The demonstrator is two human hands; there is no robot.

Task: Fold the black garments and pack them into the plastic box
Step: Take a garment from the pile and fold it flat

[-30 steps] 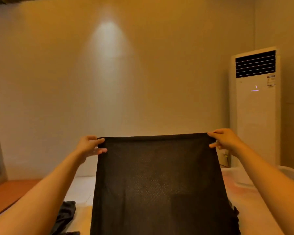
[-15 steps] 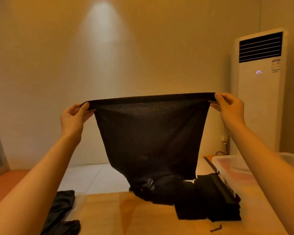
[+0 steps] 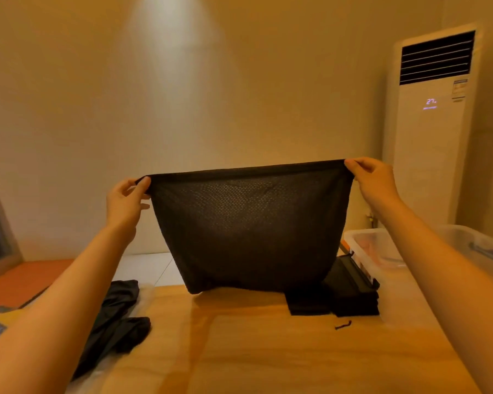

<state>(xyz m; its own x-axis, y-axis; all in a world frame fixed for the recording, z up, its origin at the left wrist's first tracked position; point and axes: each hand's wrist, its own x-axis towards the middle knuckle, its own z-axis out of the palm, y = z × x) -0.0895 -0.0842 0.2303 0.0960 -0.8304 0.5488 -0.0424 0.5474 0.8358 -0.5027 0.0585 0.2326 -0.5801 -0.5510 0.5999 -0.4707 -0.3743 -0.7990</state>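
Fingers of the left hand point(image 3: 124, 201) and right hand point(image 3: 374, 182) are pinched on the top corners of a black mesh garment point(image 3: 248, 231), held above the wooden table point(image 3: 268, 351). Folding is underway; lowering flat is called for next, before packing into the plastic box point(image 3: 362, 251) at right.

A mesh garment point(image 3: 248, 228) hangs between both hands above the table point(image 3: 268, 351). Folded garments point(image 3: 350, 297) lie far right, touching the plastic box point(image 3: 382, 268). Loose garments point(image 3: 117, 322) lie left.

Held garment point(image 3: 248, 228) hid part of the folded stack point(image 3: 350, 297) and the table's point(image 3: 268, 351) far edge. Right arm covered much of the box point(image 3: 362, 245); its contents were unclear. Small dark item point(image 3: 343, 325) unidentifiable.
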